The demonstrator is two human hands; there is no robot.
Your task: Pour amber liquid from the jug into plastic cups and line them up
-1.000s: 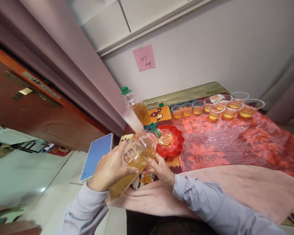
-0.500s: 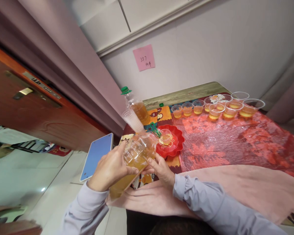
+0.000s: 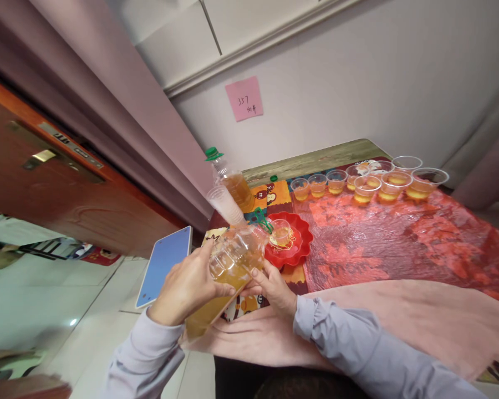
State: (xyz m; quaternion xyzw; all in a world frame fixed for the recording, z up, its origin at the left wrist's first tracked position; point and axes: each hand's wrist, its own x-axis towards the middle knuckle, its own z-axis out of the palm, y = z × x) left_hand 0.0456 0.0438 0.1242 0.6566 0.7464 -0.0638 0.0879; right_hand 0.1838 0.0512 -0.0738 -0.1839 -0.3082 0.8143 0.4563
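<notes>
Leaning bottle, patterned table, pale wall

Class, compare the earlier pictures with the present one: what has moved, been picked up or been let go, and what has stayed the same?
Nothing has visibly moved, and nothing was taken up or let go. The left hand and right hand stay on the tilted bottle; the red dish keeps its place. Any change in liquid level is too slight to tell.
</notes>
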